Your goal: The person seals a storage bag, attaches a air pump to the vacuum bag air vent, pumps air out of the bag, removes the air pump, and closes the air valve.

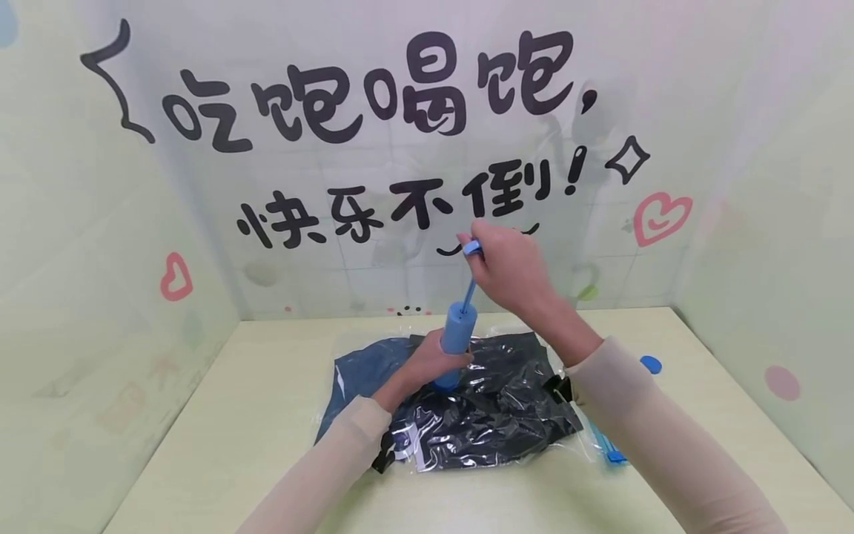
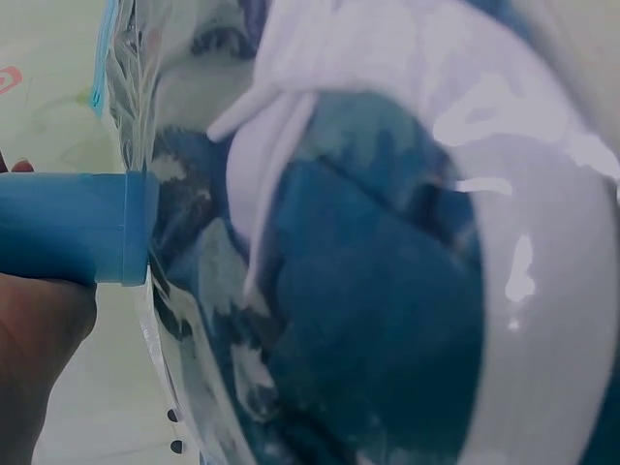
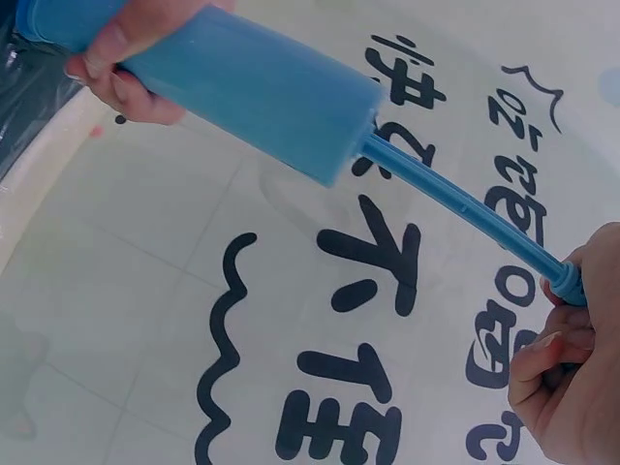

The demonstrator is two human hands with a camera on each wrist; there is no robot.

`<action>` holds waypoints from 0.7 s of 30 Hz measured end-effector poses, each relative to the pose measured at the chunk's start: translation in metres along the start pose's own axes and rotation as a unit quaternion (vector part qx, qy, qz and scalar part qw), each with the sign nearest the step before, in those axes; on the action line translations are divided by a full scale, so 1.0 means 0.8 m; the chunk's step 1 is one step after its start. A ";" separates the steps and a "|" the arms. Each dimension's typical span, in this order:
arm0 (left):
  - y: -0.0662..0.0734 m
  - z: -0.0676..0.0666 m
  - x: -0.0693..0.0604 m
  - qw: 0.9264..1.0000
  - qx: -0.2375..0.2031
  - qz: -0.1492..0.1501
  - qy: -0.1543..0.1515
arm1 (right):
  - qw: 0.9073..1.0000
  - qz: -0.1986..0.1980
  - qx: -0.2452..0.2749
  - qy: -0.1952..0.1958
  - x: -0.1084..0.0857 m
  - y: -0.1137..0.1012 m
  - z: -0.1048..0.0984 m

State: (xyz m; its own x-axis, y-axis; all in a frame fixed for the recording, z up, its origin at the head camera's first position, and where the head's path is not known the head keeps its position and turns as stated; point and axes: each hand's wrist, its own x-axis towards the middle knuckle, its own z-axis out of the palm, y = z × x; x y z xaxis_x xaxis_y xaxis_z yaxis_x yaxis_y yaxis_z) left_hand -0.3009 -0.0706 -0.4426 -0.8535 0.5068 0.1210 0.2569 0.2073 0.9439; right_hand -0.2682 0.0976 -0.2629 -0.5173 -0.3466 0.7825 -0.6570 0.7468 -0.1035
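While hands (image 1: 427,361) (image 1: 512,265) grip barrel (image 3: 257,92) and handle (image 1: 471,247), the pump (image 1: 459,330) seemingly meets plastic (image 1: 494,445).

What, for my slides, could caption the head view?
Left hand grips a blue pump on a clear bag of fabric; right hand holds the pump's handle.

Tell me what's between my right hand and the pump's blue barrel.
A thin blue rod spans that stretch, as the head and right wrist views show.

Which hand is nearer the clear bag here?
Left. The left hand is around the barrel of the pump, just above the bag; the right hand holds the handle, higher up.
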 end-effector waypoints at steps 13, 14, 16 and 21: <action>-0.003 0.001 0.004 1.000 0.006 0.001 0.006 | 1.000 0.016 -0.005 0.013 -0.008 0.001 0.012; -0.003 0.001 0.004 1.000 0.005 0.001 0.006 | 1.000 0.014 -0.009 0.006 -0.011 0.001 0.016; -0.004 0.000 0.003 1.000 0.004 -0.001 0.005 | 1.000 0.012 -0.017 -0.011 -0.018 0.001 0.024; -0.004 -0.001 0.002 1.000 -0.002 0.010 -0.001 | 0.998 0.014 -0.036 -0.048 -0.037 0.001 0.049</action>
State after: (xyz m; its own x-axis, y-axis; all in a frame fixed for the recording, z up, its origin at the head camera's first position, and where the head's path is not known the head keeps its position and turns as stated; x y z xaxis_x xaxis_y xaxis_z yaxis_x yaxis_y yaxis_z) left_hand -0.3036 -0.0706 -0.4451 -0.8471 0.5126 0.1399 0.2723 0.1928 0.9427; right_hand -0.2748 0.0860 -0.3100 -0.5875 -0.3752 0.7170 -0.6020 0.7947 -0.0773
